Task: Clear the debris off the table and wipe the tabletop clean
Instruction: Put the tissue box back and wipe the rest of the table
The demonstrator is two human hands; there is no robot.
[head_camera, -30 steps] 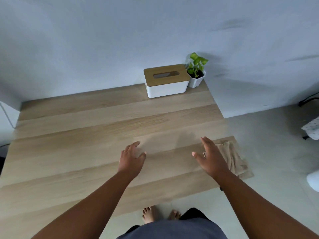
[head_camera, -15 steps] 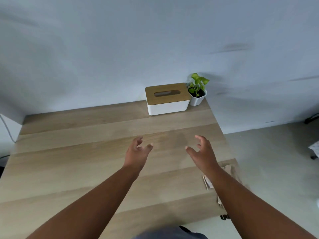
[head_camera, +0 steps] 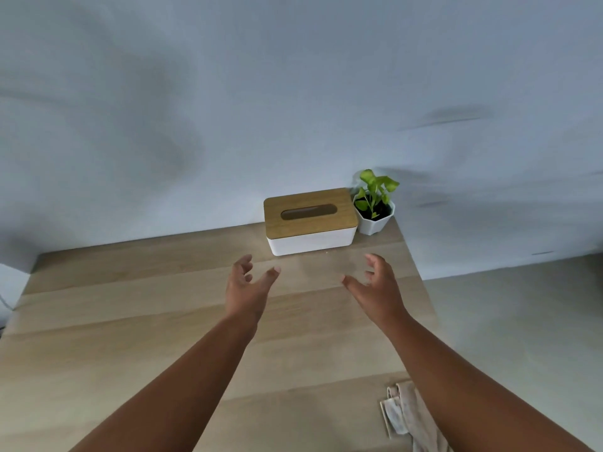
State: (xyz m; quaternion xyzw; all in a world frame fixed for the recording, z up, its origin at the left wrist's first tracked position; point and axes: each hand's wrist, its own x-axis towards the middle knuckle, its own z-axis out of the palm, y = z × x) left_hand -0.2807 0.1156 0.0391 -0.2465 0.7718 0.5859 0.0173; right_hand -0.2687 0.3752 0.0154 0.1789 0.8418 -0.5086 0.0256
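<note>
Reaching toward the tissue box (head_camera: 310,220), both hands (head_camera: 246,285) were open and empty; lifting it probably came next.

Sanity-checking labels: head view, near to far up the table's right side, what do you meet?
Cloth → right hand → tissue box → potted plant, at the wall.

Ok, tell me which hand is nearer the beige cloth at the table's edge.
Right. The right hand is up the table from the cloth, its forearm passing right over it; the left hand is farther off, up and to the left.
</note>
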